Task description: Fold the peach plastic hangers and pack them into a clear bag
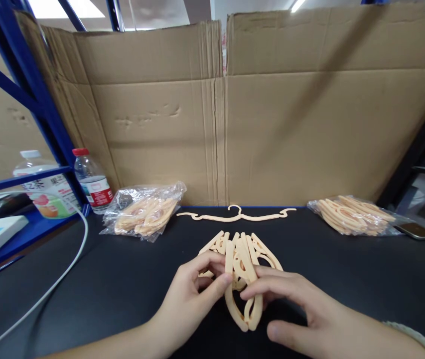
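A peach-coloured plastic folding hanger (251, 269), its arms folded together, is tilted up between my two hands. My left hand (193, 294) pinches its left arm between thumb and fingers. My right hand (298, 304) has its index finger over the right arm and other fingers behind it, while the thumb stands apart. Behind and under this hanger are more folded hangers (270, 254) of the same kind, partly covered by it and my hands. Farther back lies one hanger (221, 218) unfolded, with its arms spread and its hook pointing away from me.
Clear bags of folded hangers lie at back left (147, 214) and back right (354, 215), the latter beside a phone (417, 230). Bottles (94, 184) stand by a blue frame (35, 99). A white cable (70, 269) crosses the black table's left. Cardboard (160, 114) walls the back.
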`<action>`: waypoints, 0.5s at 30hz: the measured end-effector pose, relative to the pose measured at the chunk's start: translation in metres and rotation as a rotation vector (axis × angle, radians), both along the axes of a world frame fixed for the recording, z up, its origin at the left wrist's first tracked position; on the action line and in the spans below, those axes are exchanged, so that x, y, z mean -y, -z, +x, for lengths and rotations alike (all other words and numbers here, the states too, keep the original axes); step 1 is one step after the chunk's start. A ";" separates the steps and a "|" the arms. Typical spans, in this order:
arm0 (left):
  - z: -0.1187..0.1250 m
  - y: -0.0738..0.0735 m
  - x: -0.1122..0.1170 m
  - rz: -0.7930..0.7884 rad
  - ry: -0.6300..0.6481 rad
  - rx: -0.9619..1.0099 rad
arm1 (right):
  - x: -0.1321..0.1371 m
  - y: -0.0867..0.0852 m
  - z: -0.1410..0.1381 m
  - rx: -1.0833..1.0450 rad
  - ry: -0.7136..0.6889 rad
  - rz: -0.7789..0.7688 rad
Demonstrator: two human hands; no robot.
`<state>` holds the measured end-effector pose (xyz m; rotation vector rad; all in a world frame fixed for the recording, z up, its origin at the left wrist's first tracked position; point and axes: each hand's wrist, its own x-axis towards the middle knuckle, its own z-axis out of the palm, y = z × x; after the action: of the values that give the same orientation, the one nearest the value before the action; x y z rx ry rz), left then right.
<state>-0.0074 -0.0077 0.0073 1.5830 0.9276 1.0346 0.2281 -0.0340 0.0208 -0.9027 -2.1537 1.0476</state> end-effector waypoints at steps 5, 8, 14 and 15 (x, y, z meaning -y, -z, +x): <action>0.000 -0.002 0.000 -0.012 0.005 0.018 | -0.002 -0.005 -0.002 -0.082 -0.025 -0.050; -0.003 -0.002 -0.002 0.065 -0.048 -0.041 | -0.013 -0.010 0.004 -0.128 -0.003 -0.107; -0.012 0.005 -0.003 0.509 0.011 -0.418 | -0.050 -0.011 0.041 0.080 0.365 0.034; -0.012 0.006 -0.003 0.566 0.039 -0.446 | -0.055 -0.010 0.047 0.149 0.412 0.068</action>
<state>-0.0195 -0.0049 0.0014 2.3637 0.9344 0.9845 0.2748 0.0206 0.0307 -1.3554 -1.9843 0.7172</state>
